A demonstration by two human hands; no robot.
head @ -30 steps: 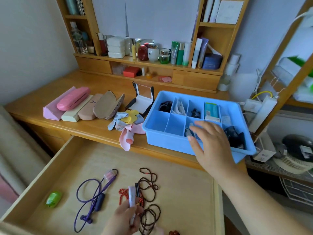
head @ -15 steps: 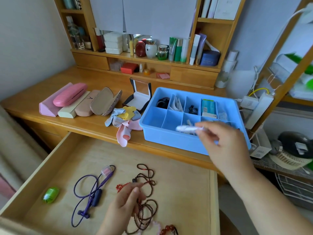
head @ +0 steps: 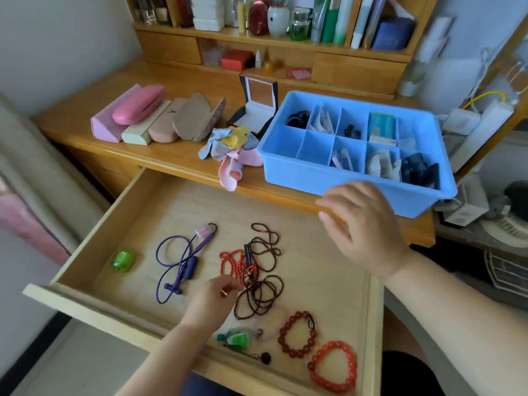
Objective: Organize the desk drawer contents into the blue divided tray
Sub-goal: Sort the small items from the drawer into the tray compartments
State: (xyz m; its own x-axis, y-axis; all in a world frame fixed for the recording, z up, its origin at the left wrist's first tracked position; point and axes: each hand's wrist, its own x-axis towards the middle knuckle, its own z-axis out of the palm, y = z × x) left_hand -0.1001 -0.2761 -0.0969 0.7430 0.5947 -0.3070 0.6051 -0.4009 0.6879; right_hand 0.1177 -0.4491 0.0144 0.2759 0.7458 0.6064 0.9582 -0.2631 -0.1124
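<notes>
The blue divided tray (head: 314, 178) stands on the desk at the right, with small items in several compartments, among them white tubes (head: 343, 160). Below it the open drawer (head: 85, 298) holds a purple earphone cable (head: 183, 261), a green case (head: 123, 261), a red bead string (head: 231, 264), dark bead strings (head: 263, 295), two red bracelets (head: 297, 335) and a small green bottle (head: 237, 338). My left hand (head: 213, 298) reaches into the drawer, its loosely bent fingertips at the bead strings. My right hand (head: 363, 224) hovers empty in front of the tray, fingers relaxed.
Several glasses cases (head: 137, 110) lie on the desk at the left. A pile of cleaning cloths (head: 231, 147) and an open black box (head: 257, 110) sit beside the tray. Bottles fill the back shelf (head: 285, 44). A power strip (head: 480, 132) lies at the right.
My right hand held a white tube over the tray and has now drawn back empty. My left hand moved forward onto the bead strings. The camera tilted down.
</notes>
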